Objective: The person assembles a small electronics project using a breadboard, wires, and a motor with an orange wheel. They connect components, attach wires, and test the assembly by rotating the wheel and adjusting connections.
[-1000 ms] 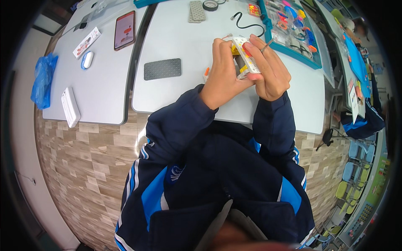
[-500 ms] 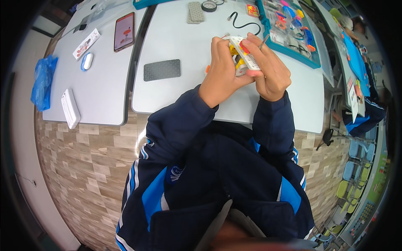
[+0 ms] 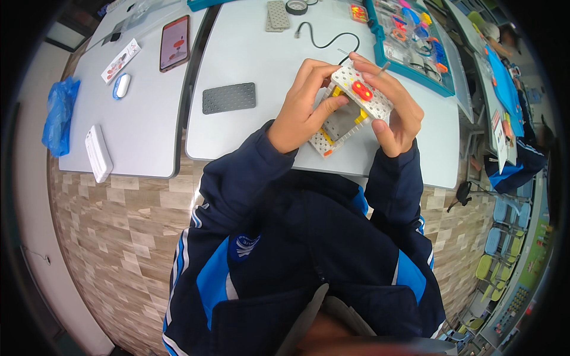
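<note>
Above the near right part of the table I hold a plastic building-kit model with both hands. Its white perforated plate (image 3: 379, 107) is tilted on top and carries a red two-hole piece (image 3: 362, 91). Under that plate show a grey inner panel (image 3: 341, 123) and yellow connectors (image 3: 360, 117). My left hand (image 3: 300, 113) grips the left side, its thumb reaching over the opening between the plates. My right hand (image 3: 405, 113) is wrapped round the right side, fingers along the top plate and thumb at its lower corner. A thin rod (image 3: 385, 67) sticks out by the right fingers.
A dark grey perforated plate (image 3: 229, 98) lies left of my hands. Beyond them are a black cable (image 3: 323, 45), light grey plates (image 3: 276, 16) and a wheel (image 3: 297, 7). A teal parts case (image 3: 442, 87) stands far right. The left table holds a phone (image 3: 174, 44) and a white block (image 3: 98, 153).
The model has been turned, so its top plate with the red piece faces up and the inside shows. My hands have moved a little apart, the left toward the left, the right toward the right.
</note>
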Action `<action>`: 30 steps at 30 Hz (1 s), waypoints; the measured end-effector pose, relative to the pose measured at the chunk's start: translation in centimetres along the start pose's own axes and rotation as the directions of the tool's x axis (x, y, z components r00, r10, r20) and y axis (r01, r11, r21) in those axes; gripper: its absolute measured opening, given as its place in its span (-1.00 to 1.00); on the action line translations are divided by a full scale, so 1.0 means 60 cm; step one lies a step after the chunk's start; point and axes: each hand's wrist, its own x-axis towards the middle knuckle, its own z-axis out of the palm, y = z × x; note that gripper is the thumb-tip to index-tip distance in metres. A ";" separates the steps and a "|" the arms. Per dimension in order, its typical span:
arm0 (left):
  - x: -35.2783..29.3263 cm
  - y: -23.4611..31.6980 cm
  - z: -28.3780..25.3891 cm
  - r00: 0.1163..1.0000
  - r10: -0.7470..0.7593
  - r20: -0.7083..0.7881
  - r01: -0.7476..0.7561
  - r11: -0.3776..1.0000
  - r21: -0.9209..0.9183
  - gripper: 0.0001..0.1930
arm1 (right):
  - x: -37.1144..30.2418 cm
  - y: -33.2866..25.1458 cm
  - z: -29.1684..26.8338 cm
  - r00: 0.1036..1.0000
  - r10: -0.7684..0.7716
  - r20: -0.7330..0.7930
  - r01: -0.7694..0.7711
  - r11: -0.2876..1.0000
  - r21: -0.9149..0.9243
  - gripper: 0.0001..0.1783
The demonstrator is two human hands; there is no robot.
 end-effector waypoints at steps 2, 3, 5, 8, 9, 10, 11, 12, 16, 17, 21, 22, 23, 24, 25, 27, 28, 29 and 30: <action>0.002 -0.001 0.008 0.994 0.078 -0.079 -0.083 0.994 -0.067 -0.55 | 0.000 0.003 0.000 1.000 -0.029 0.002 0.029 0.999 0.032 -0.44; 0.003 -0.001 0.010 0.987 0.121 -0.102 -0.121 0.993 0.009 -0.54 | 0.001 0.006 0.000 0.999 -0.037 0.002 0.037 0.998 0.050 -0.43; 0.006 0.002 0.012 0.967 0.213 -0.139 -0.190 0.968 0.162 -0.51 | 0.005 0.013 -0.005 0.998 -0.058 -0.025 0.058 0.998 0.024 -0.46; -0.006 0.018 0.030 0.941 0.227 -0.251 -0.138 0.935 0.326 -0.52 | 0.011 0.018 -0.019 0.998 -0.056 -0.012 0.054 0.995 -0.081 -0.49; -0.008 0.022 0.037 0.929 0.240 -0.281 -0.131 0.925 0.357 -0.51 | 0.013 0.016 -0.023 0.998 -0.061 -0.010 0.060 0.991 -0.124 -0.49; -0.008 0.024 0.045 0.916 0.255 -0.310 -0.124 0.914 0.387 -0.51 | 0.014 0.012 -0.023 0.999 -0.036 0.013 0.038 0.987 -0.158 -0.50; -0.008 0.024 0.051 0.905 0.259 -0.339 -0.106 0.906 0.409 -0.50 | 0.013 0.005 -0.022 0.999 -0.021 0.026 0.026 0.981 -0.190 -0.49; -0.009 0.024 0.056 0.894 0.279 -0.350 -0.114 0.898 0.425 -0.50 | 0.012 -0.004 -0.019 0.999 -0.004 0.040 0.013 0.975 -0.222 -0.48; -0.016 0.021 0.080 0.870 0.266 -0.416 -0.075 0.904 0.422 -0.49 | 0.006 -0.046 0.009 0.990 -0.012 -0.142 -0.067 0.838 -0.541 -0.42; -0.019 0.020 0.088 0.865 0.249 -0.436 -0.056 0.911 0.409 -0.49 | 0.003 -0.056 0.016 0.986 -0.024 -0.164 -0.078 0.805 -0.589 -0.41; -0.024 0.010 0.115 0.829 0.283 -0.483 -0.077 0.913 0.401 -0.49 | 0.001 -0.059 0.043 0.988 -0.055 -0.142 -0.066 0.685 -0.725 -0.47; -0.024 0.007 0.119 0.826 0.282 -0.488 -0.075 0.913 0.401 -0.49 | 0.001 -0.055 0.046 0.987 -0.054 -0.154 -0.071 0.708 -0.703 -0.54; -0.024 0.003 0.123 0.823 0.284 -0.493 -0.075 0.913 0.401 -0.50 | -0.001 -0.050 0.049 0.985 -0.064 -0.157 -0.064 0.721 -0.690 -0.55; -0.025 -0.001 0.127 0.818 0.270 -0.508 -0.076 0.926 0.371 -0.51 | -0.002 -0.045 0.051 0.984 -0.078 -0.160 -0.053 0.733 -0.678 -0.55; -0.026 -0.005 0.131 0.814 0.256 -0.522 -0.077 0.937 0.340 -0.53 | -0.004 -0.040 0.053 0.980 -0.103 -0.172 -0.036 0.753 -0.657 -0.56; -0.031 -0.012 0.138 0.812 0.223 -0.539 -0.078 0.958 0.278 -0.56 | -0.008 -0.034 0.054 0.979 -0.118 -0.166 -0.025 0.740 -0.672 -0.55; -0.034 -0.015 0.141 0.815 0.205 -0.542 -0.080 0.966 0.245 -0.58 | -0.010 -0.031 0.055 0.977 -0.122 -0.173 -0.025 0.744 -0.668 -0.55; -0.036 -0.018 0.144 0.818 0.192 -0.543 -0.087 0.973 0.213 -0.60 | -0.011 -0.028 0.057 0.973 -0.149 -0.178 -0.008 0.744 -0.668 -0.55; -0.038 -0.021 0.147 0.819 0.166 -0.549 -0.075 0.980 0.185 -0.62 | -0.012 -0.025 0.060 0.968 -0.166 -0.188 0.001 0.752 -0.660 -0.56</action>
